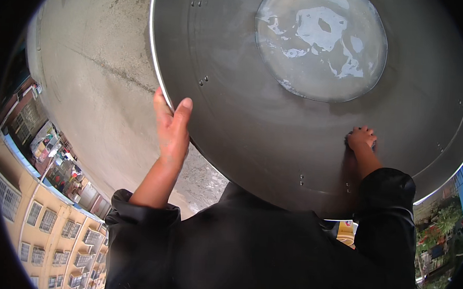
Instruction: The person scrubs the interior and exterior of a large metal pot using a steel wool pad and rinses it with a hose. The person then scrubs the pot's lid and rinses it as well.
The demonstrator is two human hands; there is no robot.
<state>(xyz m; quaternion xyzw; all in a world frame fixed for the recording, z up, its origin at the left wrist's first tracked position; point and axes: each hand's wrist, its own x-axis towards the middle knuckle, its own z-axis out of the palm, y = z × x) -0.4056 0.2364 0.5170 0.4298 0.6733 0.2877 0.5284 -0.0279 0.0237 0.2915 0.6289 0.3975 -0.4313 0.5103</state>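
Observation:
A very large metal wok (255,146) with a bright rim fills the upper middle of the view, tilted in front of my body. A round pool of water (321,42) lies in its bottom and reflects the light. Pairs of rivets (203,81) dot its inner wall. My left hand (172,129) grips the rim at the left, thumb inside and fingers around the outer edge. On the near inner wall, my right hand (361,137) presses a dark scouring pad (348,140), mostly hidden under the palm and fingers.
Concrete ground (96,72) stretches out left of the wok. Below its near rim, a yellow bucket (345,233) shows partly behind my sleeve. Plants (445,221) stand at the right edge. A building with barred windows (51,229) and piled goods (48,145) are farther off left.

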